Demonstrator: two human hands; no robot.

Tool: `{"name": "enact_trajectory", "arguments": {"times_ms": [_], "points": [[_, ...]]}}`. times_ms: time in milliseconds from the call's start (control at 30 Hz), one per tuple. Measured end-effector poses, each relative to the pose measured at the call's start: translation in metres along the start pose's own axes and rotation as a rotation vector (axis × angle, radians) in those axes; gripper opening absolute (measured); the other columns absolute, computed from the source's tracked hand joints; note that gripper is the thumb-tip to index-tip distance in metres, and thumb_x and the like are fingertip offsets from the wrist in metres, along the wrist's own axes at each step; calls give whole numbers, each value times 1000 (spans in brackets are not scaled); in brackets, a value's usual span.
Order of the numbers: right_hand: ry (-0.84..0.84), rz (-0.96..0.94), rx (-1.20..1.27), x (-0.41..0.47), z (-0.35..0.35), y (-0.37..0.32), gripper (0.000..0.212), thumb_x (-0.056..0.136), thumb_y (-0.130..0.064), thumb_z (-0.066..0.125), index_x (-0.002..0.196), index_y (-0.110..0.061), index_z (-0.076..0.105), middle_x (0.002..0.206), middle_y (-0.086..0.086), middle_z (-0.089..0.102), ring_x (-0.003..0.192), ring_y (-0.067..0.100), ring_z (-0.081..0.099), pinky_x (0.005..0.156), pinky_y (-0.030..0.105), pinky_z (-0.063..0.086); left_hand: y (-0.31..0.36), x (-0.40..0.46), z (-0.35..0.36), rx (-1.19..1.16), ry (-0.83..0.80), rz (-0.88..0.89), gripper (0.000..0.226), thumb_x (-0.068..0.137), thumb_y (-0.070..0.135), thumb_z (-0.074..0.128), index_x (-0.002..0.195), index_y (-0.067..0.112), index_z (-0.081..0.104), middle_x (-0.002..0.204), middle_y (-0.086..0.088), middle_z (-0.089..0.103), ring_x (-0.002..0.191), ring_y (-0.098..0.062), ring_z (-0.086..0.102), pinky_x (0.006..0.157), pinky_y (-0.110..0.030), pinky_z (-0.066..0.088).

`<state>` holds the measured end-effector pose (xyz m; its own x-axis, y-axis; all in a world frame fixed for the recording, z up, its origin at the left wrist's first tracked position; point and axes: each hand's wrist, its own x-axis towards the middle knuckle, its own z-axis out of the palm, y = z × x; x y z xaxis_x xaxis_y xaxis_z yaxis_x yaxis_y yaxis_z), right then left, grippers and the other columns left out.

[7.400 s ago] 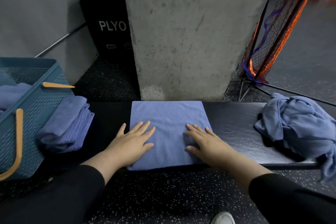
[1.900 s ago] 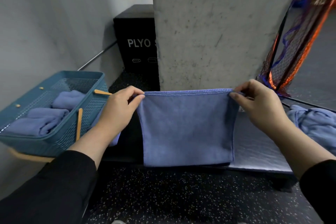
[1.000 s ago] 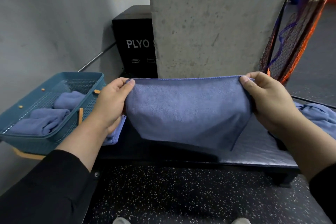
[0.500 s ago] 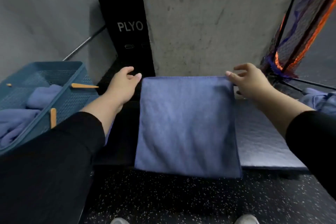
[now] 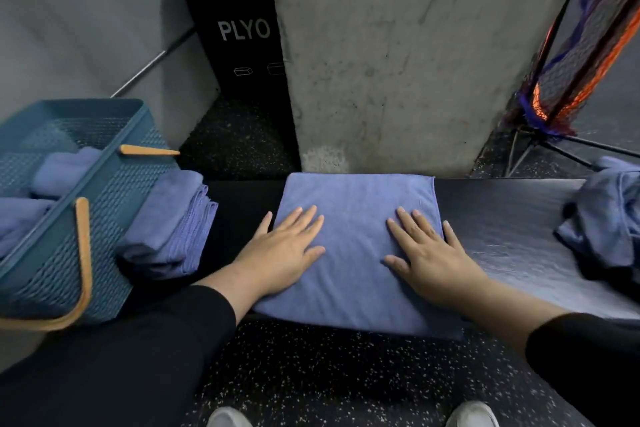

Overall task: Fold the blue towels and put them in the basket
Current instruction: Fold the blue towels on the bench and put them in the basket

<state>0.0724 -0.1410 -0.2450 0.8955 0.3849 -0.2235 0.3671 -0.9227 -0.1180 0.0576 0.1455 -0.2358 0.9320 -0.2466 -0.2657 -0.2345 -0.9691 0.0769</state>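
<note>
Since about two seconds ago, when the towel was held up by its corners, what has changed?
The towel went down from the air onto the bench, folded. The left hand and right hand let go of its corners and now press flat on it. The basket, the folded stack beside it and the crumpled pile stayed put.
</note>
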Motion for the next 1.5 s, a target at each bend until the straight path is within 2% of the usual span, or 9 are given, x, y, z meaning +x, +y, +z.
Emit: {"name": "enact_trajectory", "arguments": {"times_ms": [167,300,400,567,733,1033,1167,1300,1500], "points": [[-18,-22,-38,26,-7,26,110,62,-85,-31,158,-38,-6,166,-15,-13,154,10,-11,123,55,-4,-13,3,-3,-46,33,-9,62,106,52,22,161,34,-2,167,11,-17,153,-5,-13,125,-51,-4],[11,-19,-58,27,-9,28,82,87,-75,5,159,-35,6,168,-12,-4,155,12,-3,121,57,-2,-27,-16,3,11,-32,4,71,101,66,23,160,37,-4,166,14,-18,151,-4,-18,125,-51,-5],[204,-137,-124,16,-12,27,68,94,-64,22,146,-27,45,158,-3,38,146,20,37,116,61,20,-34,-24,5,10,13,-26,66,103,58,26,160,35,2,168,12,-11,153,-4,-12,125,-48,-5],[304,-358,66,-22,-17,29,38,92,-63,44,94,-28,58,96,-10,52,87,20,58,74,42,49,-23,-51,1,-10,279,218,44,97,57,46,132,31,54,140,14,53,135,-6,44,115,-31,20],[35,-374,68,-58,-11,53,47,81,-68,60,115,-35,59,128,-18,47,116,5,46,93,33,43,-21,-79,17,34,215,272,59,88,70,46,135,36,55,148,12,40,139,-8,34,114,-35,25],[190,-290,153,-75,-15,61,12,86,-17,72,96,-23,71,121,-14,63,101,10,66,83,28,52,-27,-92,22,31,367,273,26,92,32,62,116,29,71,121,13,62,112,-12,60,95,-33,47],[172,-152,273,-79,-23,58,18,90,-18,65,103,-30,70,113,-24,68,88,-4,63,83,25,50,-25,-97,15,-164,282,193,33,97,40,45,112,26,71,125,18,62,123,-2,50,101,-22,31],[135,-41,529,-87,-40,52,30,94,-12,59,78,-37,63,67,-12,65,61,0,54,64,28,45,-19,-106,-2,-606,206,-29,18,94,20,62,76,16,62,69,12,58,66,-3,49,68,-28,42],[156,51,990,-83,-55,44,26,99,-13,57,74,-13,64,63,-5,52,64,9,44,63,31,36,-16,-110,-24,-1189,121,-186,23,90,17,61,68,18,62,62,3,50,58,-8,48,56,-20,42]]}}
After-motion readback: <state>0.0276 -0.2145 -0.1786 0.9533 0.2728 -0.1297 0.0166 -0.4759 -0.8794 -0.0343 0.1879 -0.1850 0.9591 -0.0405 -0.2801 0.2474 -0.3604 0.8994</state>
